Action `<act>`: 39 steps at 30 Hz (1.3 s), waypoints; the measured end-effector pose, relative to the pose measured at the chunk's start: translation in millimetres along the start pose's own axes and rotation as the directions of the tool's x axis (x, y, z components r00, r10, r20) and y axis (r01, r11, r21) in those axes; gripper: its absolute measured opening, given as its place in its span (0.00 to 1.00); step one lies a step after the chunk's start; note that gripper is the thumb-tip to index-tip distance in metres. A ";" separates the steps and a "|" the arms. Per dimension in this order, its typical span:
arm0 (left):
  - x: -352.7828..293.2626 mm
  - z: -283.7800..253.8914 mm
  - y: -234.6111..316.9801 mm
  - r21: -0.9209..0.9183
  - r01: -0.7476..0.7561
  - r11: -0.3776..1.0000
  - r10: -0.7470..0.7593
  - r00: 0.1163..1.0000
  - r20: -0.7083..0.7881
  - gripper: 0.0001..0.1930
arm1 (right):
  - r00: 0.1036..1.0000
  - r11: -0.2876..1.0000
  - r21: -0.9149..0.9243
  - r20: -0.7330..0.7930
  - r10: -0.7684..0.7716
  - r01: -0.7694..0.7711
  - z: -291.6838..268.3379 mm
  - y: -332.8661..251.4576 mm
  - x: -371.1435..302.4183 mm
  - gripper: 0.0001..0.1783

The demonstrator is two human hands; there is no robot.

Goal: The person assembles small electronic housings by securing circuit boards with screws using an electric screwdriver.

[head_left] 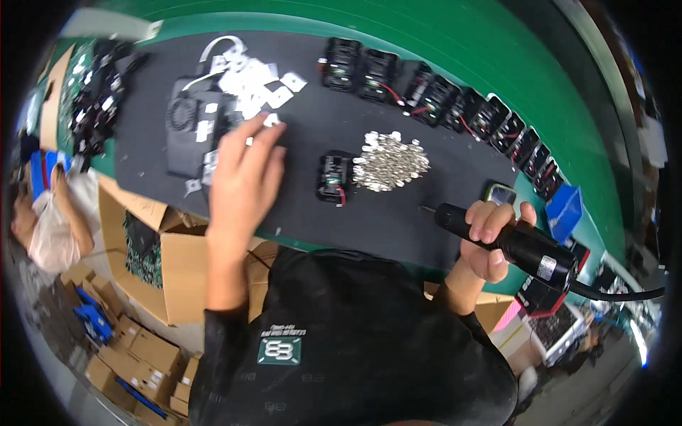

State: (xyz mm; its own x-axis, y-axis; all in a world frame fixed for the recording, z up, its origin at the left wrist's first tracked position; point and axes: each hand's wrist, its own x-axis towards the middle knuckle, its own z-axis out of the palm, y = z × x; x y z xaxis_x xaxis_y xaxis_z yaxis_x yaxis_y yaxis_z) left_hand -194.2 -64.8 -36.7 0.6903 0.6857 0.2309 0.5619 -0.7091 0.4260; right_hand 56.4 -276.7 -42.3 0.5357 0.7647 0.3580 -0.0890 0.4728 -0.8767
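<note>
My left hand (245,167) is over the dark mat with its fingers stretched out and the thumb apart. A small white piece (272,120) shows at its fingertips, beside a loose pile of flat white pieces (250,79). My right hand (490,234) is wrapped around a black electric screwdriver (529,250), whose thin bit points left over the mat. Between the hands lies a black housing (334,177) with a green circuit board and red wires. A heap of small silvery metal parts (391,162) sits right beside it, apart from the bit.
Several similar black housings (437,99) stand in a curved row along the far edge. A black device with a round grille (183,117) lies left. A phone (501,193) and blue bin (565,213) are at right. Cardboard boxes (192,277) stand below left; another person's arm (71,209) shows beyond.
</note>
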 end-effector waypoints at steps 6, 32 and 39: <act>20.9 -12.0 -10.8 0.141 -0.168 0.976 0.127 0.957 0.261 0.18 | 0.982 0.992 0.011 -0.146 -0.122 0.125 10.4 -5.2 17.0 0.35; 8.9 3.4 24.4 -0.359 -0.032 0.933 0.076 0.991 0.109 0.12 | 0.979 0.981 0.040 -0.088 -0.184 0.188 9.1 -4.5 48.0 0.32; 12.9 17.4 22.7 -0.239 -0.110 0.965 0.174 0.948 0.267 0.08 | 0.986 0.962 0.217 -0.047 -0.159 0.165 19.0 -9.5 56.5 0.30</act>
State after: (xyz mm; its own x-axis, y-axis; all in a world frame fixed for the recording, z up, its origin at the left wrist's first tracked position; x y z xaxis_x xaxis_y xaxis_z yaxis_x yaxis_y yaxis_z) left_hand -164.6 -74.9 -39.2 0.8739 0.4824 0.0600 0.3569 -0.7204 0.5947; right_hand 71.6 -229.7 -7.7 0.5816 0.6587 0.4774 -0.1797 0.6763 -0.7144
